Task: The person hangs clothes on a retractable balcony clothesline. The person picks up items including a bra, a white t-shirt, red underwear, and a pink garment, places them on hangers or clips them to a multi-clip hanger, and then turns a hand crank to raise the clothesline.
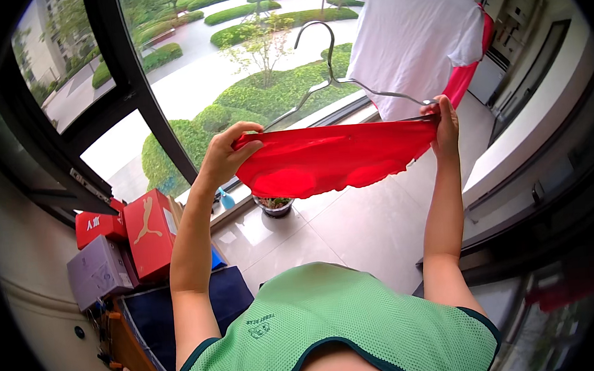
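Note:
A silver metal clothes hanger point(331, 73) is held up in front of me, its hook pointing up. Along its lower bar stretches a small red cloth garment point(333, 154), with an uneven bottom edge. How the garment is fixed to the bar cannot be made out. My left hand point(230, 151) pinches the garment's upper left corner at the hanger's end, thumb in front. At the opposite corner, my right hand point(446, 126) grips the cloth together with the end of the hanger.
A white T-shirt point(410, 33) hangs ahead on the right, with a red garment point(464, 83) behind it. Left are a red Puma shoebox point(148, 234) and a purple box point(99, 271). A potted plant point(275, 205) stands on the tiled floor by the window frame point(160, 112).

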Tool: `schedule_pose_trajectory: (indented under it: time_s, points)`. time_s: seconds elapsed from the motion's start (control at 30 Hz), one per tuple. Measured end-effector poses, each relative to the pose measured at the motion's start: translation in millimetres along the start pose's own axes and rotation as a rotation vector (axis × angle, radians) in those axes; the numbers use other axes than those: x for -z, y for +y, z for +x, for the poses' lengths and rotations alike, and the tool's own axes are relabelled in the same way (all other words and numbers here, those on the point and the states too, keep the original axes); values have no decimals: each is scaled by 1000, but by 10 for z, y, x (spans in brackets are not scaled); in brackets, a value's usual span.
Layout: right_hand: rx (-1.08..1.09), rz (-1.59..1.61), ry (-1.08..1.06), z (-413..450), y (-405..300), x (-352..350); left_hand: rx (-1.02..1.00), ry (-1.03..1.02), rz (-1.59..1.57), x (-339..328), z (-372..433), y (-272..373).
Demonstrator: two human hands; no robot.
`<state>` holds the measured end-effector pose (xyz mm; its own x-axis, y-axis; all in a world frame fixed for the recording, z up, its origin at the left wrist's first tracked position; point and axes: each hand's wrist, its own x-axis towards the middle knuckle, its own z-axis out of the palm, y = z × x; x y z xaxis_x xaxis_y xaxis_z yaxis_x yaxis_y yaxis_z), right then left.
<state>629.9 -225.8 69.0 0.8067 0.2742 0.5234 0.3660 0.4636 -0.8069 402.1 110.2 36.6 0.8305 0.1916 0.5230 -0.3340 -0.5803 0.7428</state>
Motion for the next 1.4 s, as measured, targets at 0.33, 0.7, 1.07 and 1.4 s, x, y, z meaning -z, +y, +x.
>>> schedule_pose_trajectory:
  time_s: [0.33,0.7,1.07,1.4]
  points:
    - [393,-113,271,-11,-796,120,66,-148,-314,44,344,-14]
    - [21,-502,-356,85,-900,13,-2,-39,-295,152,744,-2]
    - [192,-649,-157,52,-1118,-270,-181,654,-113,-190,1439,-166]
    - [491,-646,282,748,-876,-478,221,-15,-1258,-1218,1822,-197]
